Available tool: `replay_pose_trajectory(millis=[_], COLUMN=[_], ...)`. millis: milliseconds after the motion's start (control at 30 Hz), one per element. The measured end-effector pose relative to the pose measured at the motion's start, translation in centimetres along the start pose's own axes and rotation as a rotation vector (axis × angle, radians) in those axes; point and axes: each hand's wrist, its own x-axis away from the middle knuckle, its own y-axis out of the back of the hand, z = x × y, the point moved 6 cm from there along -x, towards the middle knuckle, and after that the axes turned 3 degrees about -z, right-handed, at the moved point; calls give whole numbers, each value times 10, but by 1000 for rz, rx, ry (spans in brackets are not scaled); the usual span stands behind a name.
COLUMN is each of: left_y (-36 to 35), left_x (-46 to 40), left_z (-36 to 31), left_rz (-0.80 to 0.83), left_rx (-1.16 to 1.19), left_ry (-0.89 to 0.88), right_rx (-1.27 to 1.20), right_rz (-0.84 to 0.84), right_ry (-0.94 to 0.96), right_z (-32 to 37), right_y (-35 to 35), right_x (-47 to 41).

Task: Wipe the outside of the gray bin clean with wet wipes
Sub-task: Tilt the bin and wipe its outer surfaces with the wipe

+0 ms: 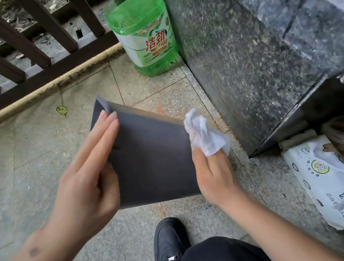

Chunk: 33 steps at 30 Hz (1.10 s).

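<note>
The gray bin [152, 155] is held tilted above the stone floor, one flat dark side facing me. My left hand [89, 175] holds its left edge, fingers stretched straight along the side and thumb against the face. My right hand [213, 173] grips a crumpled white wet wipe [203, 134] with a faint orange stain and presses it on the bin's right edge. The bin's opening and far sides are hidden.
A white wet-wipe pack [332, 178] lies on the floor at right, under a dark granite block [253, 41]. A green detergent jug [146, 34] stands in the far corner by a dark railing [23, 51]. My black shoe [170, 241] is below the bin.
</note>
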Motion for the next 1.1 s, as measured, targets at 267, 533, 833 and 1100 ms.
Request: replay_pose_trajectory(millis=[267, 533, 833, 1100], left_y=[-4, -6, -16, -15], left_x=[19, 22, 21, 27], left_z=[7, 8, -7, -4], left_rz=[34, 77, 109, 56], left_rx=[129, 128, 79, 131], left_ry=[173, 198, 115, 151], right_rx=[5, 120, 15, 9], right_rz=[181, 206, 468, 501], right_ry=[2, -37, 55, 244], right_z=[-21, -23, 77, 121], right_y=[-6, -3, -36, -60], right_x=[36, 36, 27, 22])
